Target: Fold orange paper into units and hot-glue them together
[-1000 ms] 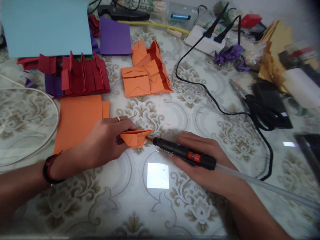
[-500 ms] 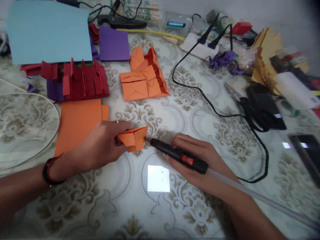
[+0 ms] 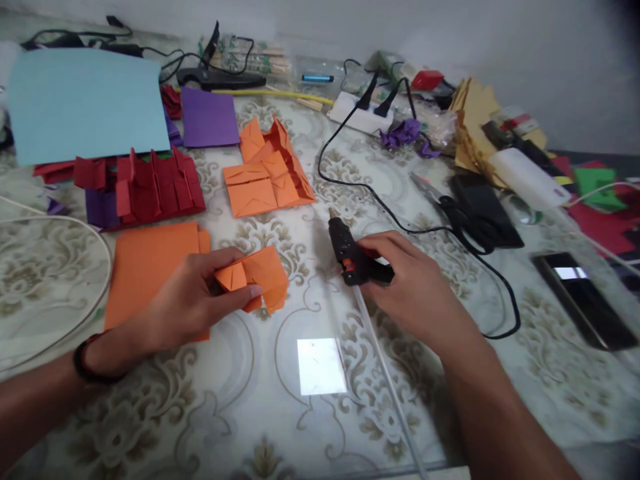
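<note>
My left hand (image 3: 193,293) pinches a folded orange paper piece (image 3: 267,273), thumb in front and fingers behind. To the right, my right hand (image 3: 410,283) is closed around the handle of a black glue gun (image 3: 345,250) with a long glue stick (image 3: 383,363) running out of its back. The nozzle points away from me, apart from the paper piece. Under my left hand lie flat orange sheets (image 3: 150,260). Beyond them sits a joined orange folded-paper form (image 3: 260,187), with a red folded-paper form (image 3: 160,187) to its left.
Purple paper (image 3: 209,119) and a light blue sheet (image 3: 90,103) lie at the back left. A white power strip (image 3: 357,115) feeds a black cord across the table. Scissors (image 3: 460,217) and a phone (image 3: 583,300) lie on the right.
The glue gun has swung away from the orange paper piece and turned its nozzle forward. My left hand has turned the piece and shifted slightly left. The camera view has shifted too.
</note>
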The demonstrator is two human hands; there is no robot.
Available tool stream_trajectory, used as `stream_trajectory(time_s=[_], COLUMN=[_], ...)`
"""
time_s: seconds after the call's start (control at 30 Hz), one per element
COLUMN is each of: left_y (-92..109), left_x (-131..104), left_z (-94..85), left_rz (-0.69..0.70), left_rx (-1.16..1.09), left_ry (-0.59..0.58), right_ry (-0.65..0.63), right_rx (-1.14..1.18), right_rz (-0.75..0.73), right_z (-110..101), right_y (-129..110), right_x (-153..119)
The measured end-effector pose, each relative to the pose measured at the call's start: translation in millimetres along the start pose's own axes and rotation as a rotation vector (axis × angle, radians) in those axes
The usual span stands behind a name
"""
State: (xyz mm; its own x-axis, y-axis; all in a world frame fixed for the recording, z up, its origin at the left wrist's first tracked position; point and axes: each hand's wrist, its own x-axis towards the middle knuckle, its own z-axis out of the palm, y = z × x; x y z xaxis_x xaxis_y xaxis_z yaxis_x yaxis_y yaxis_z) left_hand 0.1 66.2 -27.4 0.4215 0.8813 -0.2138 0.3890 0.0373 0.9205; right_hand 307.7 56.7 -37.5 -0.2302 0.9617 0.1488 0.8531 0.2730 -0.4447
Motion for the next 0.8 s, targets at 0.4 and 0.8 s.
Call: stream_trajectory(time_s=[0.4, 0.8], left_y=[-2, 3], left_x=[-7, -8], left_z=[10.1, 14.1], left_rz=[-0.043, -0.054], left_rx=[-0.302, -0.354], left_ry=[-0.079, -0.148], right_ry=[-0.242, -0.442], right_rx=[0.241, 0.872], right_rz=[-0.026, 0.266], right_z=[-16, 18], right_y=[-69, -78], right_x=[-7, -6])
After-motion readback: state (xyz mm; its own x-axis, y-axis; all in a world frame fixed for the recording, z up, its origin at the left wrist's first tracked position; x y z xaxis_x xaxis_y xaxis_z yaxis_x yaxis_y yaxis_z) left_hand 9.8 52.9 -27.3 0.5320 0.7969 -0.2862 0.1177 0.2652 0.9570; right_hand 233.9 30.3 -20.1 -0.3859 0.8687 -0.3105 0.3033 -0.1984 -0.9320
